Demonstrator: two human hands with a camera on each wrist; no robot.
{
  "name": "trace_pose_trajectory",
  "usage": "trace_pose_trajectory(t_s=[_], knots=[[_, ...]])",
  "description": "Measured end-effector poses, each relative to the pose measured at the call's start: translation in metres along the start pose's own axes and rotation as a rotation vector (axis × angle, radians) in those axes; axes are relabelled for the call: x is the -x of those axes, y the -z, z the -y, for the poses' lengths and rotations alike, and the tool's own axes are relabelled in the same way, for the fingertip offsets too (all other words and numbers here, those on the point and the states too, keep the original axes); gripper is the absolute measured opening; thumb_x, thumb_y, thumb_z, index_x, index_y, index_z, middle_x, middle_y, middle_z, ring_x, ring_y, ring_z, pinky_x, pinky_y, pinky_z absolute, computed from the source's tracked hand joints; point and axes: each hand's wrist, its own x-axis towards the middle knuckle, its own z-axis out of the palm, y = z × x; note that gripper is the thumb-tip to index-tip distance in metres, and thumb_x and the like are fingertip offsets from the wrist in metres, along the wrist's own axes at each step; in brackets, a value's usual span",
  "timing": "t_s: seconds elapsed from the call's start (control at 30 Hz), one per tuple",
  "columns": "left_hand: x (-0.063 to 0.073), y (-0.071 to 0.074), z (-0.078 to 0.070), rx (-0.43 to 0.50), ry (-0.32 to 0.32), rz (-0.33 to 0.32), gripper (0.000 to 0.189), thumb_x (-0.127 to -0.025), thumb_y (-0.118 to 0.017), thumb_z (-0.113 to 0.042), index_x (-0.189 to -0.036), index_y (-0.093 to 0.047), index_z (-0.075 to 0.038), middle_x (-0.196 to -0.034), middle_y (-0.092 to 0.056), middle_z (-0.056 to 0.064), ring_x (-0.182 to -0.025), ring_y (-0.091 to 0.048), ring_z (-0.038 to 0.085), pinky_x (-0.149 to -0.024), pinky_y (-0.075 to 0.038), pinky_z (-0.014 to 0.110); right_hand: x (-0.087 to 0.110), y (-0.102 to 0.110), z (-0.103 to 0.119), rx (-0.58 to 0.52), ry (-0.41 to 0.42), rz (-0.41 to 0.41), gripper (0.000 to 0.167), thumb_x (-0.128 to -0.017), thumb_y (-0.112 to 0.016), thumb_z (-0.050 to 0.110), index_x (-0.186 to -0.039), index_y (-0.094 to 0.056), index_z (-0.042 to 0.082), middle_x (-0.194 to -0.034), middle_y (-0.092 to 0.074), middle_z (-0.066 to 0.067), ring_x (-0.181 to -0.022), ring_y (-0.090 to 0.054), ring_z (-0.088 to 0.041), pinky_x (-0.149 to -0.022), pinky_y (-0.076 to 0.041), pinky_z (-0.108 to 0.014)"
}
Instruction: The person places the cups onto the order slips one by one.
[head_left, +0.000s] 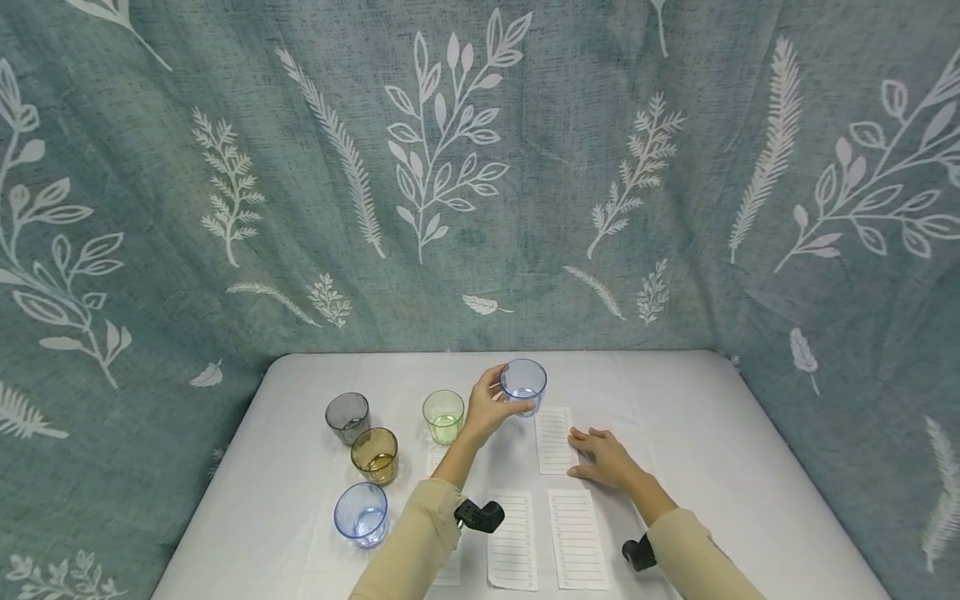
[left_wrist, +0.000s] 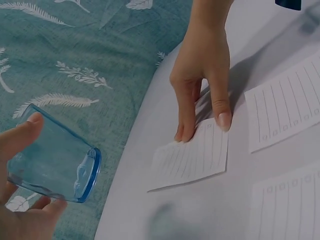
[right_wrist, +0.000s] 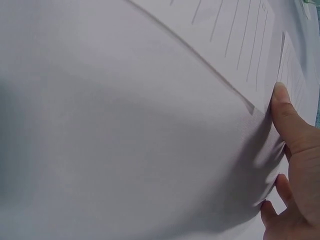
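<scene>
My left hand [head_left: 486, 410] holds a clear blue glass [head_left: 523, 383] up over the far middle of the table, fingers and thumb around its side. In the left wrist view that glass [left_wrist: 47, 155] is tilted. My right hand [head_left: 606, 461] rests at the right edge of a lined paper sheet [head_left: 553, 443], touching it with thumb and fingertips. The left wrist view shows the thumb [left_wrist: 222, 112] at one corner of this sheet [left_wrist: 192, 157] and the other fingers along its edge. In the right wrist view, fingers are partly hidden behind the hand [right_wrist: 302, 165].
Left of my arms stand a grey glass [head_left: 348, 418], an amber glass [head_left: 375, 457], another blue glass [head_left: 362, 515] and a green glass [head_left: 443, 417]. Nearer lie lined sheets [head_left: 512, 542], [head_left: 577, 540], others partly under my left arm. A patterned curtain [head_left: 480, 208] hangs behind the white table [head_left: 720, 467].
</scene>
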Motion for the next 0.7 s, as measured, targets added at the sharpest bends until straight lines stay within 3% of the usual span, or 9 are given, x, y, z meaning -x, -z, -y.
trace_pose_trajectory(t_s=[0.13, 0.4, 0.7], knots=[[-0.003, -0.010, 0.007, -0.026, 0.021, -0.016, 0.074, -0.068, -0.083, -0.007, -0.133, -0.048, -0.002, -0.120, -0.056, 0.018, -0.114, -0.051, 0.036, -0.102, -0.042, 0.044, 0.000, -0.002, -0.001, 0.008, -0.008, 0.003, 0.068, -0.078, -0.073, 0.037, -0.130, -0.053, -0.001, -0.142, -0.043, -0.015, -0.128, -0.034, -0.049, -0.099, -0.030, -0.068], [-0.007, -0.026, 0.019, -0.067, 0.040, 0.021, 0.075, -0.068, -0.083, -0.007, -0.134, -0.048, -0.001, -0.121, -0.058, 0.023, -0.113, -0.054, 0.038, -0.099, -0.044, 0.047, -0.001, -0.004, -0.003, 0.020, 0.008, -0.009, 0.066, -0.079, -0.073, 0.037, -0.130, -0.053, 0.001, -0.142, -0.044, -0.014, -0.128, -0.035, -0.048, -0.097, -0.031, -0.068], [-0.010, -0.045, 0.028, -0.226, 0.097, 0.044, 0.078, -0.067, -0.085, -0.012, -0.135, -0.049, -0.005, -0.129, -0.056, 0.018, -0.113, -0.056, 0.034, -0.093, -0.050, 0.039, 0.000, -0.003, -0.002, 0.021, 0.019, -0.014, 0.064, -0.079, -0.073, 0.034, -0.130, -0.053, -0.001, -0.142, -0.044, -0.015, -0.127, -0.035, -0.049, -0.098, -0.031, -0.067]])
